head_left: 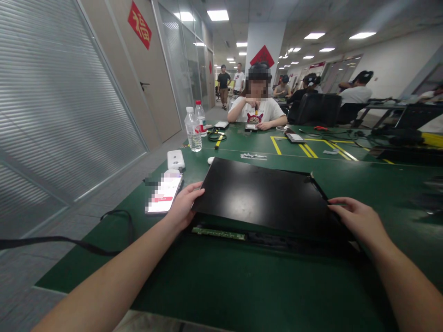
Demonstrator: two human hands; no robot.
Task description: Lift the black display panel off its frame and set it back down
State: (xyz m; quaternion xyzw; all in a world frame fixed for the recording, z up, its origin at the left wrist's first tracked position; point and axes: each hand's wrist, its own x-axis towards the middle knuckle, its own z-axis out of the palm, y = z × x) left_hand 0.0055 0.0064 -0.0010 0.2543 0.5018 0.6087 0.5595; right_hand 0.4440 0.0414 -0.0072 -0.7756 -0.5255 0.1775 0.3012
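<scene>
A thin, flat black panel (249, 193), glossy like a display screen, is tilted over a black frame (316, 184) on the green table. My left hand (185, 205) pinches the panel's left edge, thumb on top and fingers beneath. At the right edge, my right hand (356, 221) has its thumb and fingers closed; whether they also hold the frame's rim cannot be told. Below the panel's near edge, a narrow green circuit board (218, 234) shows on the left, and a dark strip of the frame runs rightward from it.
Left of the panel lie a lit phone (164, 193) and a white power bank (176, 160). Two water bottles (194, 129) stand behind. A black strap (69, 240) hangs over the left table edge. Across the table (242, 286) sits a person (256, 110) handling a small device.
</scene>
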